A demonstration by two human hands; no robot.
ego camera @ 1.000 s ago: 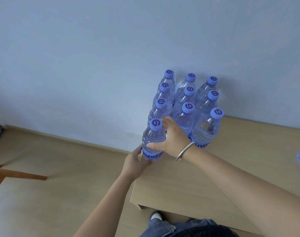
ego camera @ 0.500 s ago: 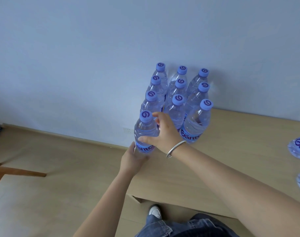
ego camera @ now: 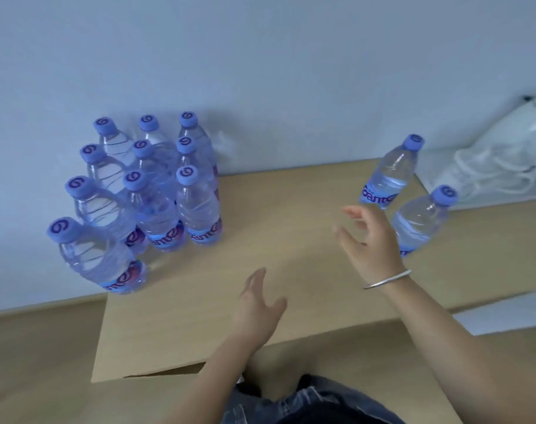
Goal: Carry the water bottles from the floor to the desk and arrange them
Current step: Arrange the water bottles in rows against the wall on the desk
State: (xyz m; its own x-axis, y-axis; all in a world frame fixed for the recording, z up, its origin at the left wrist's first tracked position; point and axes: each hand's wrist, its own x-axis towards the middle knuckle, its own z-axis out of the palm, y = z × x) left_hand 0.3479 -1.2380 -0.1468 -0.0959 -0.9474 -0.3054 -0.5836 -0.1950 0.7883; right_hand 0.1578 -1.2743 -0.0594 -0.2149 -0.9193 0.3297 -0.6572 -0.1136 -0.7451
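Several clear water bottles with blue caps stand in tight rows at the back left of the light wooden desk (ego camera: 275,228), against the wall. The nearest one (ego camera: 98,258) stands at the desk's left corner. Two more bottles stand apart on the right, one further back (ego camera: 390,174) and one nearer (ego camera: 419,221). My left hand (ego camera: 257,304) hovers over the middle of the desk, fingers relaxed, holding nothing. My right hand (ego camera: 370,240), with a silver bangle on the wrist, is spread open just left of the two right-hand bottles, touching neither.
A white bag with cord handles (ego camera: 490,160) lies at the desk's back right against the wall. The wooden floor (ego camera: 31,362) shows to the left of the desk, whose front edge is near my legs in blue jeans (ego camera: 306,402).
Both hands have let go of the front-left bottle, which now stands at the desk corner. My view and both hands have swung right, toward the two separate bottles.
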